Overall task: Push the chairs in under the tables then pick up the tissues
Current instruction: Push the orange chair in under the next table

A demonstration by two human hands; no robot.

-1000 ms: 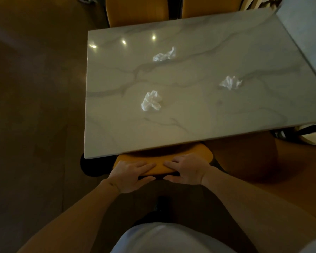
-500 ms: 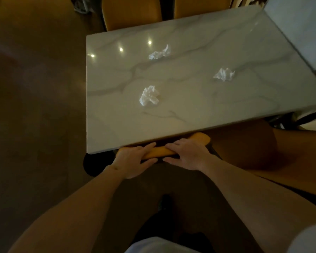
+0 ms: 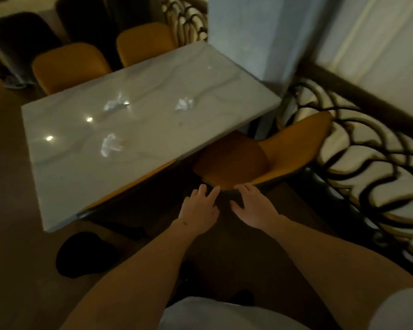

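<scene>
A marble table (image 3: 81, 177) carries three crumpled white tissues: one near the left front (image 3: 110, 144), one further back (image 3: 116, 104), one to the right (image 3: 184, 103). An orange chair (image 3: 293, 148) stands angled at the table's right corner, its seat partly under the top. My left hand (image 3: 199, 209) and my right hand (image 3: 253, 207) are side by side with fingers spread, fingertips at the chair's dark near edge. Neither hand is closed around it. Another orange chair (image 3: 129, 186) sits tucked under the near table edge; only a thin strip shows.
Two more orange chairs (image 3: 69, 65) (image 3: 146, 41) stand at the table's far side, with dark chairs behind them. A grey pillar (image 3: 255, 36) and a curved black railing (image 3: 367, 163) close off the right. A round black base (image 3: 86, 254) lies on the floor.
Both hands let go of the first chair, now under the table. The view swung right, and the hands moved over to the angled chair at the right corner.
</scene>
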